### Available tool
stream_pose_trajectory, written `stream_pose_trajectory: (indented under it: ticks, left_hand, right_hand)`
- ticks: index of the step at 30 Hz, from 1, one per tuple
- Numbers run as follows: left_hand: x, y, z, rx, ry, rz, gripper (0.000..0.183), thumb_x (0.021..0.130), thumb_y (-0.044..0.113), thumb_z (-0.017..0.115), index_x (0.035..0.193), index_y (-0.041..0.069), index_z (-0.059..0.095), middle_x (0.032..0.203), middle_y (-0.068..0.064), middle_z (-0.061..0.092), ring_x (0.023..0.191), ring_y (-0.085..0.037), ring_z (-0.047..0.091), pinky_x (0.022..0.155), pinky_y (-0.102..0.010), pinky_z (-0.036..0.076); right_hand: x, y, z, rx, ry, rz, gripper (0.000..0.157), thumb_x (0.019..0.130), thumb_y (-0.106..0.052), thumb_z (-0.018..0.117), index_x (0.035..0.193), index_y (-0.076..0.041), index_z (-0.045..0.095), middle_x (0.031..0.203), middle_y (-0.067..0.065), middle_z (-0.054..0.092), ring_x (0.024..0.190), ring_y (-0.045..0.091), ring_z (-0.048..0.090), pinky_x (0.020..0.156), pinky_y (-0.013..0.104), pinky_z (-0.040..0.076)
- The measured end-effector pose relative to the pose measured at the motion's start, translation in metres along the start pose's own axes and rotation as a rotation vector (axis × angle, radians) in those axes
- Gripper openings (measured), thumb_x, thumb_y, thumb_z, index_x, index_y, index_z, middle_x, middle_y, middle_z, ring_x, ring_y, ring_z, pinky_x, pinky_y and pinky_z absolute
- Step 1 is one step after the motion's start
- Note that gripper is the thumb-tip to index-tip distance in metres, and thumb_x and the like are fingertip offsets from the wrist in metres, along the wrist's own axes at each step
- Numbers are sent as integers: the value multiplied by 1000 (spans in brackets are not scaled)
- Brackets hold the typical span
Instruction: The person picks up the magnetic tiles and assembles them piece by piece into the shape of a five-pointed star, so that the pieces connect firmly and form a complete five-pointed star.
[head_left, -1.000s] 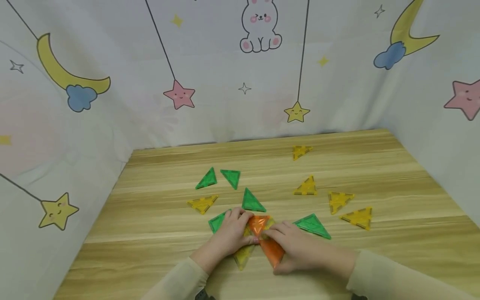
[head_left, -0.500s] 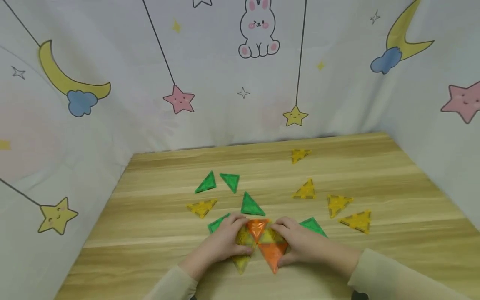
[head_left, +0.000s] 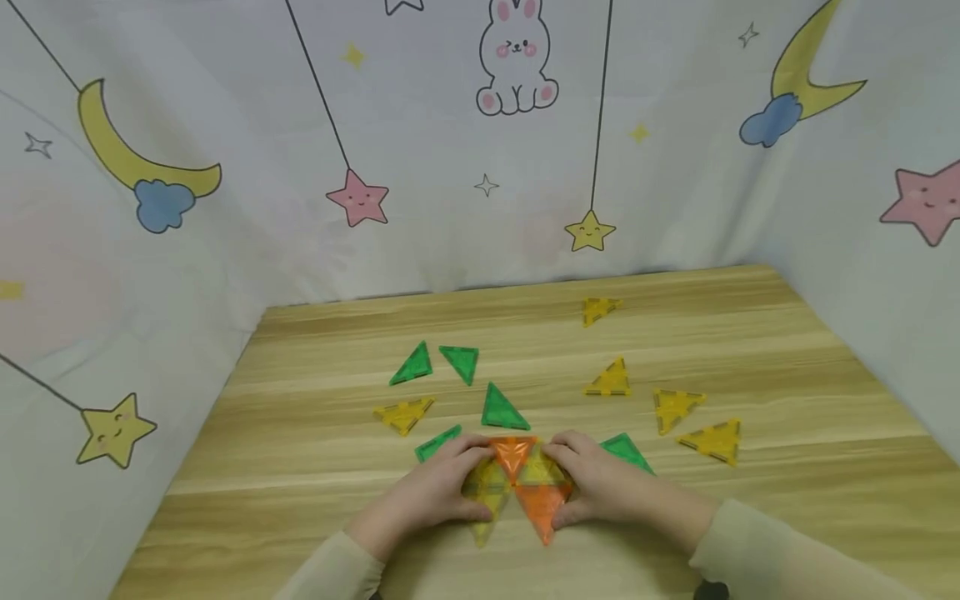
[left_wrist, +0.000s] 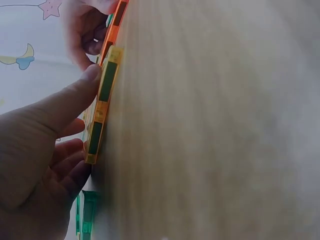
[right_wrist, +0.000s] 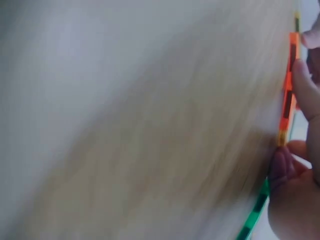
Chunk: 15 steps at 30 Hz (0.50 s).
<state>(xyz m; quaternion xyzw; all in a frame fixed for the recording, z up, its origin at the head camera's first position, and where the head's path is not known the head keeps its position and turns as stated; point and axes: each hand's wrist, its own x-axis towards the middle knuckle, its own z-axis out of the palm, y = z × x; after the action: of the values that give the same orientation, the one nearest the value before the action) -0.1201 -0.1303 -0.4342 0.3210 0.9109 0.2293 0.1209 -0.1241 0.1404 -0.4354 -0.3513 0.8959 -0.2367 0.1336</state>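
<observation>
Two orange and some yellow triangular magnetic tiles lie edge to edge in a cluster in the head view: a small orange tile [head_left: 513,452] at the top, a larger orange tile [head_left: 542,505] below right, yellow ones [head_left: 491,500] between. My left hand [head_left: 431,492] grips the cluster's left side; its thumb touches a yellow tile's edge [left_wrist: 108,82] in the left wrist view. From the other side my right hand [head_left: 603,483] holds the cluster, thumb at the orange edge [right_wrist: 288,97] and fingers by the yellow tile [head_left: 542,467]. Hands partly cover the tiles.
Loose green triangles [head_left: 503,408] lie beyond the cluster, with one green tile [head_left: 628,451] beside the right hand and another [head_left: 435,444] by the left. Several yellow triangles [head_left: 677,408] are scattered to the right. A printed cloth [head_left: 450,250] stands behind the wooden table [head_left: 315,333].
My hands have moved apart, from the middle of the cluster to its outer left and right sides. More of the orange and yellow tiles shows between them. The loose tiles stay put.
</observation>
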Motion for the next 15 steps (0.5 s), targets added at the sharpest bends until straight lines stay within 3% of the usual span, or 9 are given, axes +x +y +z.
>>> stream_pose_trajectory:
  ticks: [6,15]
  left_hand:
    - [2,0,-2,19,14,2,71,78,37,75,136,6,47,141,-9,38,128,-26,37,102,-41,34]
    - [-1,5,5,23,-13,-18,71,80,39,73,137,6,46,142,-9,36,129,-27,36,102,-42,34]
  right_hand:
    - [3,2,-2,3,29,-31,90,72,-57,71,136,1,44,131,11,40,119,27,41,96,46,38]
    - [-1,5,5,-24,6,-61,88,72,-59,71,133,0,47,129,9,41,117,25,42,95,44,39]
